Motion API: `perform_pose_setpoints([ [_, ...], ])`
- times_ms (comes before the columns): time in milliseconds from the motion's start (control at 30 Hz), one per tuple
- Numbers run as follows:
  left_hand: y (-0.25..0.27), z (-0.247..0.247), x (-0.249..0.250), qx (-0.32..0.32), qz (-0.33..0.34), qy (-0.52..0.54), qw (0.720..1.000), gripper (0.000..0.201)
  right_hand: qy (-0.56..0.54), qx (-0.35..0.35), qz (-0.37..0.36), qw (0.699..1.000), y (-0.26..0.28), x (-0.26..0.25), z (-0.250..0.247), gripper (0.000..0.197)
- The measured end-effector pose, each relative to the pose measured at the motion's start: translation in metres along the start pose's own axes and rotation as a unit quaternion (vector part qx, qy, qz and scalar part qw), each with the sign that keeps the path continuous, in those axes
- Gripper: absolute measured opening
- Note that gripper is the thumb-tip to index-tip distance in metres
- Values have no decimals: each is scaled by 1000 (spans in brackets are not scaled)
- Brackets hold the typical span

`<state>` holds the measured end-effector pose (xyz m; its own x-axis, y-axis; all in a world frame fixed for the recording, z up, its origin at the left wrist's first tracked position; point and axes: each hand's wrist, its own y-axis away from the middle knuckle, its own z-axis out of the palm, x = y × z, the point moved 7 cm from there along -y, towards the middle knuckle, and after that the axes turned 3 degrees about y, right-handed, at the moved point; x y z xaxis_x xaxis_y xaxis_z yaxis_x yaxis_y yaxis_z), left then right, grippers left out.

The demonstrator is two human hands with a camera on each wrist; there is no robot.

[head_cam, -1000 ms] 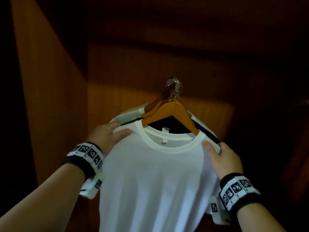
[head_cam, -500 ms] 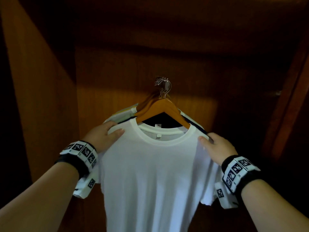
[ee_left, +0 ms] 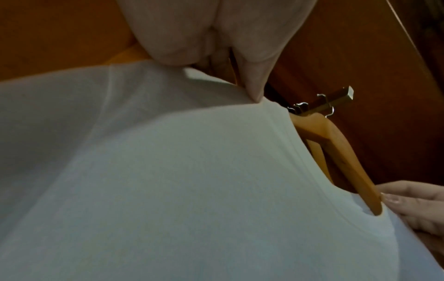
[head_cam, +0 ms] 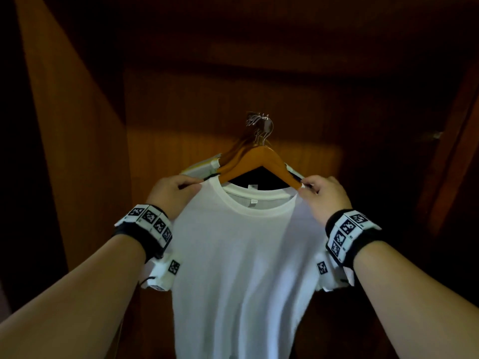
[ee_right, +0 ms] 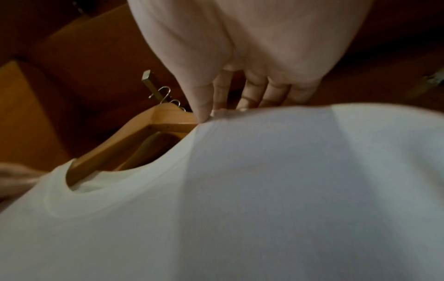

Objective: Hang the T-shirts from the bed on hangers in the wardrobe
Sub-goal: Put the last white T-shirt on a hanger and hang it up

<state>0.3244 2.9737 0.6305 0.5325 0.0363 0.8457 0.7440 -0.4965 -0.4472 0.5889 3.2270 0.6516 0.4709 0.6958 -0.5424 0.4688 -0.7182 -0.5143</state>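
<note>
Now the white T-shirt [head_cam: 241, 255] hangs on the front wooden hanger [head_cam: 261, 161] on the wardrobe rail [ee_left: 336, 98], and the left hand [head_cam: 173, 195] and right hand [head_cam: 324, 198] each pinch a shoulder seam; drawing both seams evenly outward, without tipping the hanger, should seat it square. Compared with a second ago, the hands have moved up from the shoulders to the hanger's ends beside the collar.

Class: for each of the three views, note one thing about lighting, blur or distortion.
Head view: wardrobe mostly dark, with a lit patch on the back panel; white T-shirt brightest. Left wrist view: the left hand looms large and soft; wooden hanger sharper. Right wrist view: shirt blurred near the lens, right hand oversized.
</note>
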Motion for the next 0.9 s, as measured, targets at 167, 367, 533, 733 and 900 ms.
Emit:
perform_pose_setpoints([
  [167, 4, 0, -15, -2, -25, 74, 997, 11, -76, 72, -16, 994, 6, -2, -11, 8],
  [367, 10, -23, -49, 48, -57, 135, 988, 13, -87, 128, -22, 988, 20, -11, -14, 3],
  [533, 38, -37, -118, 4, -163, 145, 976, 18, -2, 117, -148, 982, 40, -57, 18, 5],
  [733, 70, -54, -164, -63, -224, 78, 970, 10, -53, -118, -159, 979, 57, -109, 105, 37],
  [900, 90, -70, -185, -37, -244, 114, 962, 16, -78, -112, -106, 985, 70, -118, 149, 32],
])
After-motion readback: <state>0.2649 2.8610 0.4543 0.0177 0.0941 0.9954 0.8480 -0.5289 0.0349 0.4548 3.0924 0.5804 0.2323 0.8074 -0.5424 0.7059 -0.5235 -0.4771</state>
